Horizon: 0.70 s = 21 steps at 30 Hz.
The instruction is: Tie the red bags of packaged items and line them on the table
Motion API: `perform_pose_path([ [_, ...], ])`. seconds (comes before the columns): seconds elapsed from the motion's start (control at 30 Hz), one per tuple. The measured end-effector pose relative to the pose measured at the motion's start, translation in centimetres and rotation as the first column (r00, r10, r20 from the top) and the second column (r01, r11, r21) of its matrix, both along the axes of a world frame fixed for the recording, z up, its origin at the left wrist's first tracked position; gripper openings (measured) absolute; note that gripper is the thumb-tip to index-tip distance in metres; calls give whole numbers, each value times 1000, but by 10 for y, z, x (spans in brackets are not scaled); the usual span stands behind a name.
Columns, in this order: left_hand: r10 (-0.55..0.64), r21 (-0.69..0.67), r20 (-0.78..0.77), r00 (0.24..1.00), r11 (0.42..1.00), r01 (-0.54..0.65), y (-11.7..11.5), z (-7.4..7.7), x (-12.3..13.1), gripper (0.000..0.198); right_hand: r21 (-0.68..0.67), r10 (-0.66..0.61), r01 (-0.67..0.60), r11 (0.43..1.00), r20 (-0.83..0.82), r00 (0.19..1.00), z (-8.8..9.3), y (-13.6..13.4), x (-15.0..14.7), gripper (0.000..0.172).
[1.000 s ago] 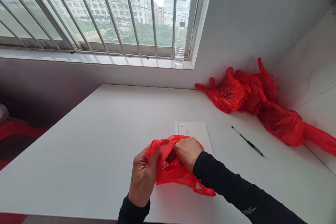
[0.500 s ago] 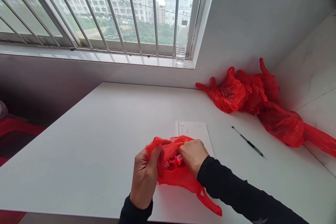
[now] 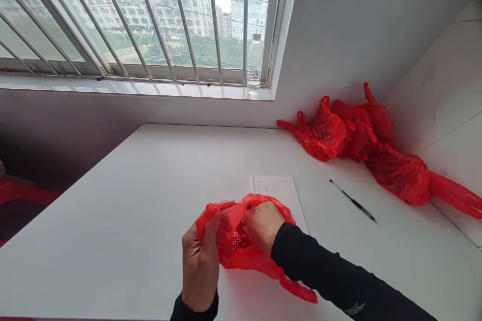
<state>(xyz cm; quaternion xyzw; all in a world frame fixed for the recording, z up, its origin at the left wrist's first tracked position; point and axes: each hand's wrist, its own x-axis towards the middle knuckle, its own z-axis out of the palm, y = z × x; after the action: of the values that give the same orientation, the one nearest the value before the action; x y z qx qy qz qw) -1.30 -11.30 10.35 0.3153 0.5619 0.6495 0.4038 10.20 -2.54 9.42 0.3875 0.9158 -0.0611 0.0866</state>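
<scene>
A red plastic bag (image 3: 241, 256) lies on the white table (image 3: 135, 200) close to the near edge. My left hand (image 3: 199, 261) pinches the bag's left rim, fingers closed on the plastic. My right hand (image 3: 262, 225) is closed on the bag's right side, knuckles up. Between the hands the bag's mouth gapes, and something with red and white print shows inside. One bag handle trails toward the near right.
A white sheet of paper (image 3: 278, 191) lies just beyond the bag. A black pen (image 3: 352, 200) rests to its right. Several crumpled red bags (image 3: 361, 140) are heaped in the far right corner. A clear plastic bottle (image 3: 254, 64) stands on the windowsill.
Both hands, still holding the bag, have shifted slightly left and toward me. The mouth of the bag has been worked a little and the trailing handle has moved.
</scene>
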Motion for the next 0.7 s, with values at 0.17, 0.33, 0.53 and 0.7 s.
perform_pose_path([
  [0.17,67,12,-1,998,998,-67,-2,-6,-5,27,-6,-17,17,1000,24,1000,-2,14,-2,17],
  [0.33,120,23,-3,993,993,-119,-1,-10,-9,26,10,-45,45,999,22,999,3,7,2,17],
  [0.53,112,20,-35,993,994,-112,-1,-2,-5,28,-19,47,-50,999,-114,992,-13,-4,-22,17],
  [0.7,124,20,-46,991,992,-123,-4,-2,-9,28,22,18,-15,1000,-154,988,-5,-2,-12,27],
])
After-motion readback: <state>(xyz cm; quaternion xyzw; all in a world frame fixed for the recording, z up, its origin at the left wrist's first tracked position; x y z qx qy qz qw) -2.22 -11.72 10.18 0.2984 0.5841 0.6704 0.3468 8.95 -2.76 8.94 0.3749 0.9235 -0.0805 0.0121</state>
